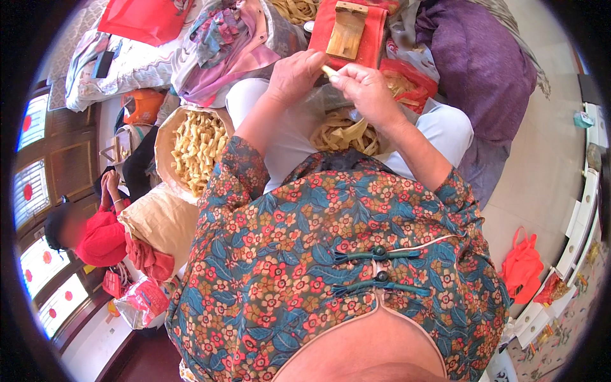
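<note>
My left hand point(296, 76) and my right hand point(368, 93) meet in front of me above my lap. A short, pale yellow strip point(329, 70) sticks out of my right fingertips, which pinch it. Its other end reaches my left fingers, which are curled together; what lies inside them is hidden. Below my hands, between my knees, many flat pale yellow strips point(347, 135) lie in a clear plastic bag. Just beyond my hands, a wooden block point(347, 35) rests on a red cloth point(321, 28).
A cloth-lined container point(167, 143) full of short yellow bundles point(198, 143) stands by my left knee. Purple fabric point(474, 70) hangs at the right. A person in red point(105, 235) sits at the left. An orange-red bag point(522, 267) lies on the floor at right.
</note>
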### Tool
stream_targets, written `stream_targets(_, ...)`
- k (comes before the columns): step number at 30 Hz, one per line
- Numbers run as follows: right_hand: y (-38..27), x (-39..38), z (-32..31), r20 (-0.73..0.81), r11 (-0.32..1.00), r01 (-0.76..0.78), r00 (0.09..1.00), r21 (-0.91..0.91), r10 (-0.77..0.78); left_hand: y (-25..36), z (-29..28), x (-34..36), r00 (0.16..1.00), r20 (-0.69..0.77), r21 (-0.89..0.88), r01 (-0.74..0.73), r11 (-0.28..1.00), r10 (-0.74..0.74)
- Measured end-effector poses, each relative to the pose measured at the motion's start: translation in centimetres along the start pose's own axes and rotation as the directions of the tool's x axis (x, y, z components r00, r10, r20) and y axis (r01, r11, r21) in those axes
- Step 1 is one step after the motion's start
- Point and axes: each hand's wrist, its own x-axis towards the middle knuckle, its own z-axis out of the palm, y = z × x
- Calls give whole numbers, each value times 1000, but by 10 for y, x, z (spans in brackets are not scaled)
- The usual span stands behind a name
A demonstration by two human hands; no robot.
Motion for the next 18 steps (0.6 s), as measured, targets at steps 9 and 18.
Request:
stream_targets(9, 16, 42, -51, -263, 977, 81, 956, -197, -132, 2, 5, 27, 813, 437, -884, 468, -15, -385)
stream_targets(18, 22, 69, -53, -301, 983, 97, 943, -158, -141, -18, 19, 50, 858, 245, -768, 456, 449, -451)
